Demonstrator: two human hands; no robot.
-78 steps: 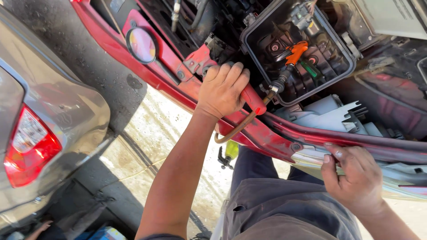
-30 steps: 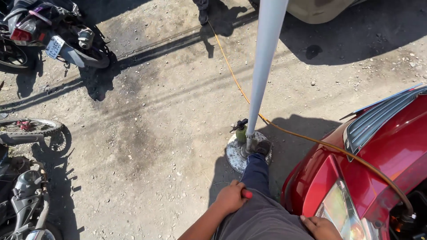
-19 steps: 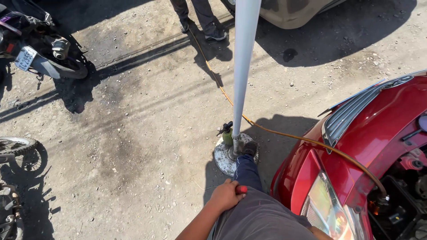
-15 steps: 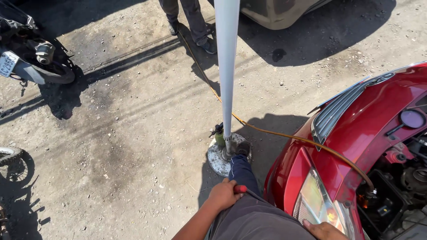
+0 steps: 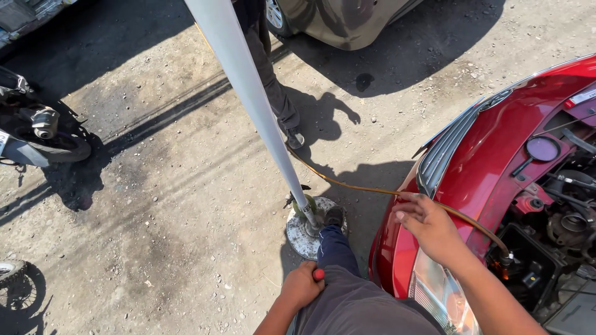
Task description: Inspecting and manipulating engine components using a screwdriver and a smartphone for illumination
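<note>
My left hand (image 5: pixel 302 286) is clenched on a small red-tipped tool (image 5: pixel 318 273), pressed against my thigh, just as it was a moment back. What has changed is my right hand (image 5: pixel 431 228): half a second ago it sat low by my lap, and now it is up over the red car (image 5: pixel 496 161), fingers (image 5: pixel 406 208) spread and released, grasping nothing, brushing the thin orange hose (image 5: pixel 372 190). That hose runs from beside the white pole (image 5: pixel 248 93) and its round base (image 5: pixel 301 232) across the fender into the open engine bay (image 5: pixel 546 248). I judge I'm about to handle it.
</note>
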